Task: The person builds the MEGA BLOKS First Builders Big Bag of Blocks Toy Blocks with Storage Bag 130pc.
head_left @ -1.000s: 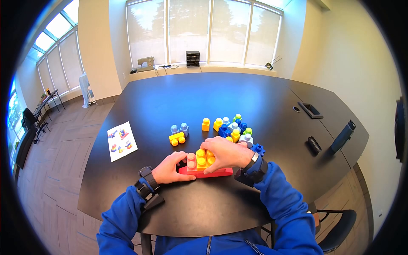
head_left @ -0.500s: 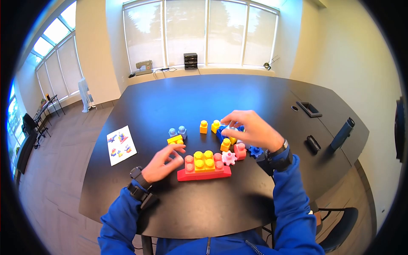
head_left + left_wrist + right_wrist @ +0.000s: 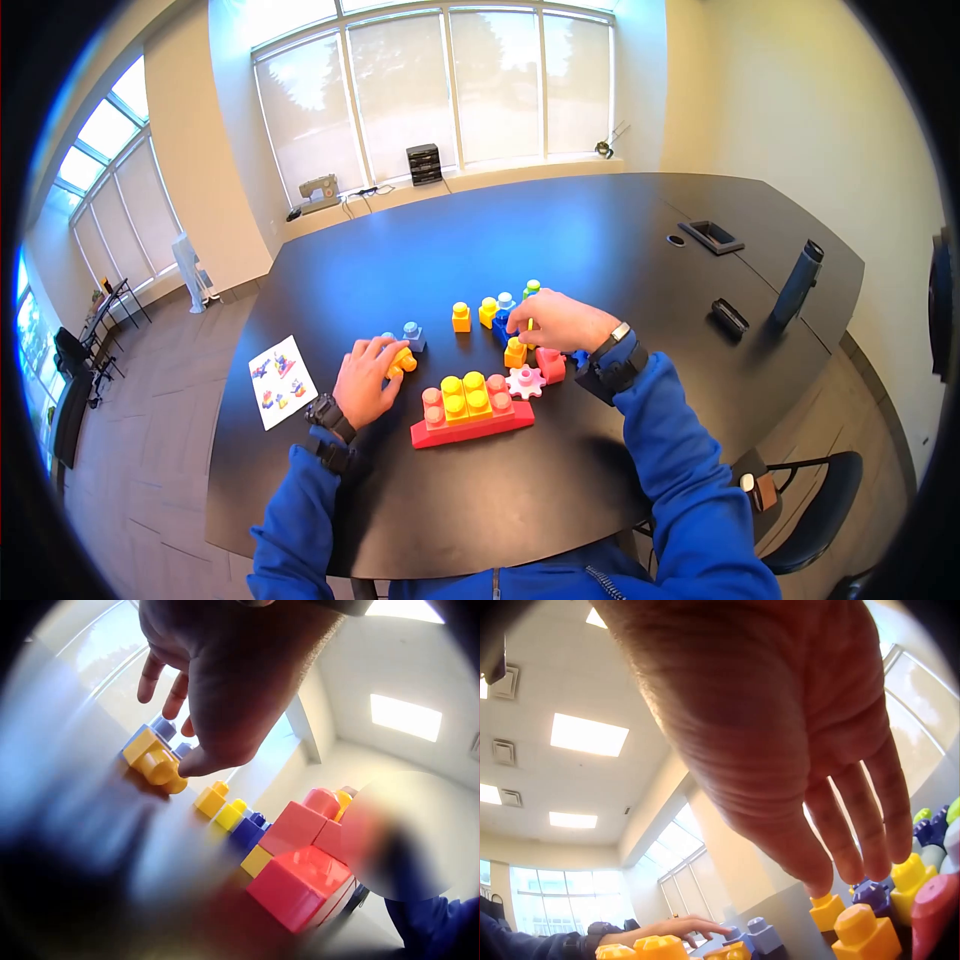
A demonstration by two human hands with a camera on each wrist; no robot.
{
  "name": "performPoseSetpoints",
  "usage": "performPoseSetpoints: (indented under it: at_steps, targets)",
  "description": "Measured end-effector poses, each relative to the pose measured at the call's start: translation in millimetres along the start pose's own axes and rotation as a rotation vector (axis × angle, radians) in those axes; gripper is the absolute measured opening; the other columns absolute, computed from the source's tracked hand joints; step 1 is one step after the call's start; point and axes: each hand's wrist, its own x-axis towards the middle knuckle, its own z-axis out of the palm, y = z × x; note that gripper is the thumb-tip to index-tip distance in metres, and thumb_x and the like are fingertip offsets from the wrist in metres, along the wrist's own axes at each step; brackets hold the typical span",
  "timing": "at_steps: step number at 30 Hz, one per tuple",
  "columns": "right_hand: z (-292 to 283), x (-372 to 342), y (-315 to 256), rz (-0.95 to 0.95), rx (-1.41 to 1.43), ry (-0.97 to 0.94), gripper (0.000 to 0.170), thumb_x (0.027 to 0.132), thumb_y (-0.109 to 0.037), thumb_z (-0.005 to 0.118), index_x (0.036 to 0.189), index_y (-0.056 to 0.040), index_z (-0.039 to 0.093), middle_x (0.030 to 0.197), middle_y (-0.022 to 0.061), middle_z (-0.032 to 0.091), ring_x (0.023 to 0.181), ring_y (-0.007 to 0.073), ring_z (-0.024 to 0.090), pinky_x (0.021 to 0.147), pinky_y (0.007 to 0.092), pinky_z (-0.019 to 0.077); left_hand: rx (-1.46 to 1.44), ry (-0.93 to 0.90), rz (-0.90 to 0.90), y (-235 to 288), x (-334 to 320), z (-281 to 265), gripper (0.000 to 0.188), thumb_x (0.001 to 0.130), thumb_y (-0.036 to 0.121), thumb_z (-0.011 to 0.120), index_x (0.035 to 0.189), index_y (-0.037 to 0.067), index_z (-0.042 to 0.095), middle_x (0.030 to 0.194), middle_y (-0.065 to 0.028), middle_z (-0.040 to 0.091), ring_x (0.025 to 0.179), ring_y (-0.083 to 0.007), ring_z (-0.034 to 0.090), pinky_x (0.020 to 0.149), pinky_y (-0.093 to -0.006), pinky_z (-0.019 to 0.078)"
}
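In the head view my left hand [image 3: 367,382] is over a yellow block [image 3: 401,361] tipped on its side, with pale blue blocks [image 3: 413,338] behind it. The left wrist view shows the thumb right at that block's studs, the fingers reaching past it. My right hand [image 3: 568,325] reaches down over a cluster of blocks, fingers nearly straight. In the right wrist view, its fingertips hang close to a yellow block [image 3: 910,883] and a dark blue one [image 3: 871,895]. Nearest me lies a red base [image 3: 470,433] carrying pinkish-red blocks and yellow blocks [image 3: 466,398].
A pink gear [image 3: 525,381] and a reddish block [image 3: 550,365] sit beside the red base. An orange-yellow block [image 3: 461,319] stands apart. A picture sheet [image 3: 282,383] lies at left; a bottle [image 3: 797,285] and a dark case [image 3: 730,319] are at right.
Both hands have left the red base and its blocks. My left hand has moved out to the yellow block at left, my right hand up to the cluster. The head view has tilted.
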Motion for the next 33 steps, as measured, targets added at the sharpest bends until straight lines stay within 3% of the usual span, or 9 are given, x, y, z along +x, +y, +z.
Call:
performPoseSetpoints:
  at_steps: [8, 13, 15, 18, 21, 24, 27, 31, 33]
  targets:
    - [28.3, 11.5, 3.6, 0.109, -0.089, -0.086, 0.023, 0.095, -0.018, 0.079, 0.110, -0.0030, 0.087, 0.106, 0.0201, 0.083, 0.102, 0.0387, 0.080, 0.093, 0.0490, 0.0638, -0.114, -0.003, 0.260, 0.9, 105.5, 19.0, 0.049, 0.102, 0.019, 0.077, 0.148, 0.005, 0.068, 0.141, -0.0177, 0.072, 0.131, -0.0402, 0.066, 0.113, -0.0493, 0.0544]
    - [33.7, 14.2, -7.3, 0.100, -0.085, -0.029, 0.022, 0.080, -0.013, 0.091, 0.097, -0.0007, 0.085, 0.093, 0.0196, 0.082, 0.096, 0.0385, 0.081, 0.089, 0.0474, 0.0653, -0.097, 0.068, 0.270, -6.3, 150.5, 66.5, 0.047, 0.104, 0.024, 0.077, 0.147, 0.006, 0.071, 0.139, -0.0194, 0.076, 0.132, -0.0406, 0.069, 0.113, -0.0508, 0.0563]
    - [37.9, 15.3, -7.0, 0.084, -0.094, 0.009, 0.020, 0.080, -0.010, 0.091, 0.096, -0.0006, 0.084, 0.092, 0.0191, 0.082, 0.095, 0.0390, 0.081, 0.089, 0.0468, 0.0652, -0.038, -0.143, 0.089, 6.5, 156.6, 58.9, 0.038, 0.106, 0.026, 0.076, 0.139, 0.008, 0.078, 0.127, -0.0187, 0.080, 0.124, -0.0391, 0.074, 0.113, -0.0498, 0.0577]
    - [32.8, 12.5, -6.9, 0.073, -0.031, 0.043, 0.020, 0.080, -0.009, 0.092, 0.097, -0.0014, 0.084, 0.092, 0.0197, 0.082, 0.095, 0.0386, 0.081, 0.089, 0.0467, 0.0651, -0.114, 0.006, 0.177, -4.1, 153.5, 57.9, 0.027, 0.105, 0.023, 0.078, 0.127, 0.007, 0.084, 0.115, -0.0181, 0.082, 0.114, -0.0388, 0.078, 0.106, -0.0471, 0.0616]
    - [15.2, 11.0, -6.2, 0.052, -0.013, 0.076, 0.021, 0.082, -0.010, 0.091, 0.100, -0.0013, 0.086, 0.093, 0.0201, 0.082, 0.093, 0.0380, 0.082, 0.088, 0.0463, 0.0652, -0.313, 0.135, 0.203, 7.5, 131.9, 2.4, 0.023, 0.103, 0.016, 0.083, 0.121, 0.002, 0.085, 0.110, -0.0171, 0.083, 0.103, -0.0323, 0.084, 0.095, -0.0415, 0.0666]
    - [-14.7, 2.4, -20.3, -0.019, 0.107, 0.091, 0.020, 0.088, -0.012, 0.091, 0.101, 0.0014, 0.083, 0.095, 0.0189, 0.083, 0.090, 0.0342, 0.083, 0.085, 0.0425, 0.0663, -0.594, -0.010, -0.012, 35.3, 90.5, -71.2, 0.021, 0.099, 0.011, 0.087, 0.115, -0.002, 0.085, 0.104, -0.0153, 0.084, 0.093, -0.0269, 0.085, 0.085, -0.0368, 0.0691]
    - [-30.4, -5.1, -39.4, -0.017, 0.282, 0.090, 0.020, 0.085, -0.007, 0.090, 0.102, 0.0031, 0.085, 0.096, 0.0210, 0.084, 0.088, 0.0330, 0.084, 0.084, 0.0395, 0.0672, -0.621, -0.104, 0.042, 43.3, 55.6, -114.7, 0.023, 0.100, 0.009, 0.088, 0.119, -0.003, 0.085, 0.107, -0.0134, 0.085, 0.096, -0.0205, 0.085, 0.090, -0.0327, 0.0701]
    - [-42.2, -8.2, -67.3, -0.032, 0.352, 0.033, 0.018, 0.090, -0.007, 0.089, 0.101, 0.0061, 0.082, 0.094, 0.0188, 0.085, 0.087, 0.0263, 0.085, 0.084, 0.0355, 0.0682, -0.499, -0.156, 0.091, 52.8, 30.3, -119.9, 0.022, 0.098, 0.007, 0.088, 0.118, -0.002, 0.085, 0.107, -0.0142, 0.085, 0.094, -0.0235, 0.086, 0.090, -0.0336, 0.0706]
    - [-42.1, -9.8, -75.0, -0.090, 0.297, -0.004, 0.015, 0.094, -0.004, 0.089, 0.100, 0.0057, 0.080, 0.092, 0.0160, 0.085, 0.084, 0.0220, 0.085, 0.083, 0.0332, 0.0677, -0.480, -0.158, 0.181, 54.0, 31.3, -108.0, 0.021, 0.095, 0.010, 0.088, 0.113, -0.001, 0.087, 0.102, -0.0170, 0.085, 0.087, -0.0266, 0.085, 0.082, -0.0346, 0.0692]
